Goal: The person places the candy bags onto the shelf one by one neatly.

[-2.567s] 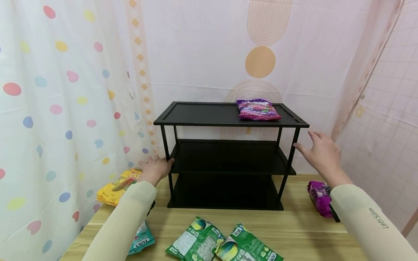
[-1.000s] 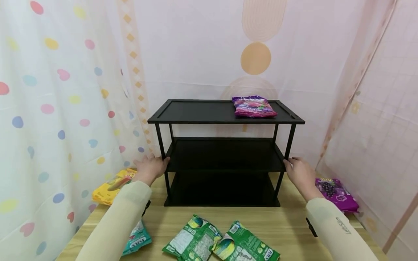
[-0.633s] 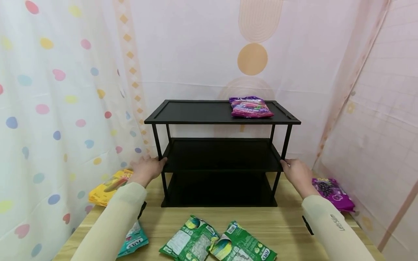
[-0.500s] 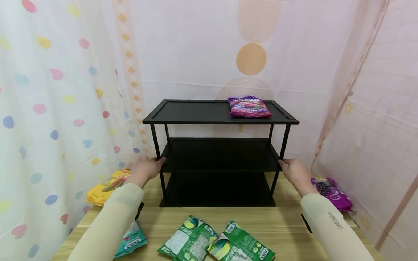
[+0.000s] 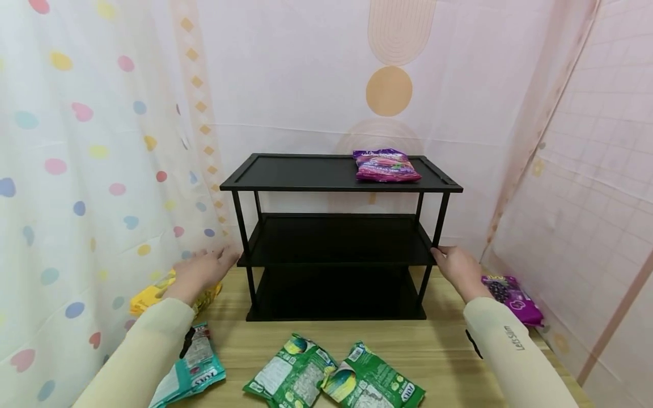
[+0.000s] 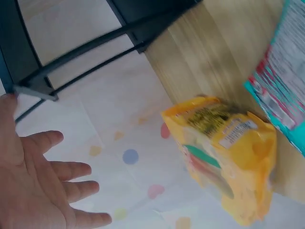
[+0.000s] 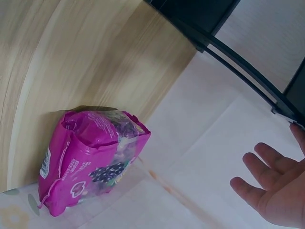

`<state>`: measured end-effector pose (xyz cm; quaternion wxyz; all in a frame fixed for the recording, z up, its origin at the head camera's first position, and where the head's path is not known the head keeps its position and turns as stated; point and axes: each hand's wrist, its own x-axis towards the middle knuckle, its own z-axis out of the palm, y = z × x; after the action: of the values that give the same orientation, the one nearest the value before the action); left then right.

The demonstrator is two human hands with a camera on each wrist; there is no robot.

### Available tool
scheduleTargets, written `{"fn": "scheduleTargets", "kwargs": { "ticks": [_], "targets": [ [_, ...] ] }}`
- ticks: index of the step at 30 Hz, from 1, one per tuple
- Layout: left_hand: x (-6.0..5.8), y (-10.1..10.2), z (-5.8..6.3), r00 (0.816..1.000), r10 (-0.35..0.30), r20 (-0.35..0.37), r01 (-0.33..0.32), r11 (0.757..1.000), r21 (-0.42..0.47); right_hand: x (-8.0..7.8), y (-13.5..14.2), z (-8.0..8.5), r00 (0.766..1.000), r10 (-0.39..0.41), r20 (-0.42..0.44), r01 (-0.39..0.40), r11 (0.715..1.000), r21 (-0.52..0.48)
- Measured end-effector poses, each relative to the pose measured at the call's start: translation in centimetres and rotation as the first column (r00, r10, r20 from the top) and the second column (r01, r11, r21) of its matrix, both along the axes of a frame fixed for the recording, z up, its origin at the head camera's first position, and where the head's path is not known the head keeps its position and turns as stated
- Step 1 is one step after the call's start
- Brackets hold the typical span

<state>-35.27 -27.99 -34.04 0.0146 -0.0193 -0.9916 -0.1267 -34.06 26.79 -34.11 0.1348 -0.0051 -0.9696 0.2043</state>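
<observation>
A black three-tier rack [image 5: 331, 241] stands upright on the wooden table. My left hand [image 5: 201, 275] is spread beside its left end, thumb close to the middle shelf's corner, above a yellow snack bag with a mango picture [image 6: 224, 157]. In the left wrist view, the fingers [image 6: 71, 169] are straight and hold nothing. My right hand [image 5: 459, 272] touches the right front post at middle-shelf height; the right wrist view shows the other fingers [image 7: 267, 169] loosely extended. A purple and pink snack bag [image 5: 386, 166] lies on the top shelf, towards the right.
Two green snack bags [image 5: 296, 374] [image 5: 374, 379] lie overlapping in front of the rack. A teal bag [image 5: 196, 368] is partly under my left sleeve. At the right table edge sits a purple grape bag [image 5: 512, 300]. Patterned curtains [image 5: 306, 73] hang behind and at both sides.
My right hand has come in from the right onto the rack's post. My left hand has let go of the left post and drawn back left. The rack shifts left in view.
</observation>
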Motion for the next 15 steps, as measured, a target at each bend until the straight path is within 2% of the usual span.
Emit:
{"fn": "scheduleTargets", "kwargs": {
  "ticks": [3, 6, 15],
  "targets": [
    [0.7, -1.6, -0.7, 0.999, 0.041, 0.011, -0.041, 0.999, -0.028, 0.0, 0.0, -0.1, 1.0, -0.001, -0.003, 0.001, 1.0, -0.005],
    [1.5, -3.3, -1.5, 0.997, 0.072, 0.038, -0.072, 0.997, -0.018, -0.1, 0.0, -0.1, 1.0, -0.005, -0.012, 0.004, 1.0, -0.008],
    [3.3, -8.1, -4.2, 0.986, 0.096, 0.14, -0.092, 0.995, -0.036, -0.1, -0.3, -0.2, 0.999, -0.033, -0.008, 0.033, 0.999, -0.001]
  ]
}}
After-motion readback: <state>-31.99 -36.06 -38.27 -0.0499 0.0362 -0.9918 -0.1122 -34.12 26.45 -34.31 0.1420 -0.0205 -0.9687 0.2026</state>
